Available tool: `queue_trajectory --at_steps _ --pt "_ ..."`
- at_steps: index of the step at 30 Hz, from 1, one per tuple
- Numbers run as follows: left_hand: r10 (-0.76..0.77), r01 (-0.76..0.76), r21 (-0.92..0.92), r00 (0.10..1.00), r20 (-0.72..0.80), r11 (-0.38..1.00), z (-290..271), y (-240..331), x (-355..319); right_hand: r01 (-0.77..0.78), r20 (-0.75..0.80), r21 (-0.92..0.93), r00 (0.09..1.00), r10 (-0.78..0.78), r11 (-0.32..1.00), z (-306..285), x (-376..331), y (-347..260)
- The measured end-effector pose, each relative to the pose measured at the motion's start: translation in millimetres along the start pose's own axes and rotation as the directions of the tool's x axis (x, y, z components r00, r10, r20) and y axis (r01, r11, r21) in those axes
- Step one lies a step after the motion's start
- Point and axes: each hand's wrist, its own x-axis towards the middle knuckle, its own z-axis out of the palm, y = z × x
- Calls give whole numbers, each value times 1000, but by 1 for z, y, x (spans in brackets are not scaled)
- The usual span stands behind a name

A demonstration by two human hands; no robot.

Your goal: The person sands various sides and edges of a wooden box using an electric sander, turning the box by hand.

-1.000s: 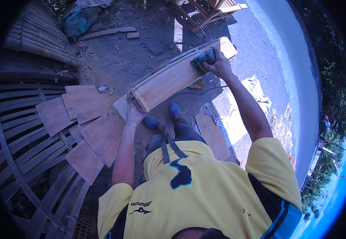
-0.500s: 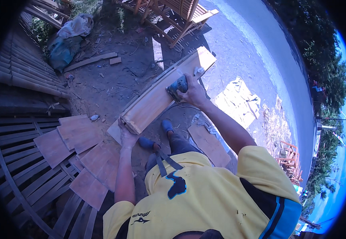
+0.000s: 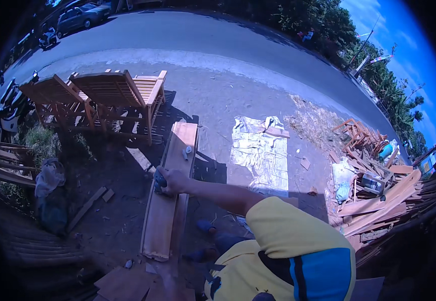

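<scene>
A long wooden board (image 3: 160,220) rests on other timber and runs away from me, its near end close to my body. My right hand (image 3: 174,181) is closed round a dark teal power sander (image 3: 159,181), which sits on the board's upper face around mid-length. At the near end, my left hand (image 3: 167,273) grips the board's edge; it lies in shade and its fingers are partly hidden. Beyond the sander, a small white object (image 3: 187,152) lies on the board, too small to name.
Slatted wooden chairs (image 3: 110,93) stand at the far left. A pale cloth sheet (image 3: 260,153) lies on the ground to the right, and a heap of wood scraps (image 3: 378,195) lies beyond it. Flat wooden panels (image 3: 127,281) are near my left arm. A road (image 3: 203,37) crosses behind, with a parked car (image 3: 82,17).
My view has swung up and to the right, bringing the road, car and scrap heap into sight. My right hand still holds the sander on the board; my left stays at the near end.
</scene>
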Motion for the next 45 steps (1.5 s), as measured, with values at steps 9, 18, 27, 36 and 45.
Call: queue_trajectory --at_steps 9,18,27,36,45 --pt "156 -127 572 988 -2 811 -11 -1 -14 212 241 32 947 -214 977 43 -67 -80" --pt "237 -184 645 972 4 741 -1 21 -3 7 -36 -130 999 -12 991 -5 16 -3" --pt "52 -1 593 996 -68 806 -6 23 -9 299 131 -50 948 -291 953 77 -83 -118" --pt "79 -20 591 994 -74 807 -6 48 -19 313 190 -23 934 -303 950 110 -137 -177" --pt "100 -42 621 993 -58 782 -4 39 -13 387 116 -2 916 -384 922 117 -110 -178"
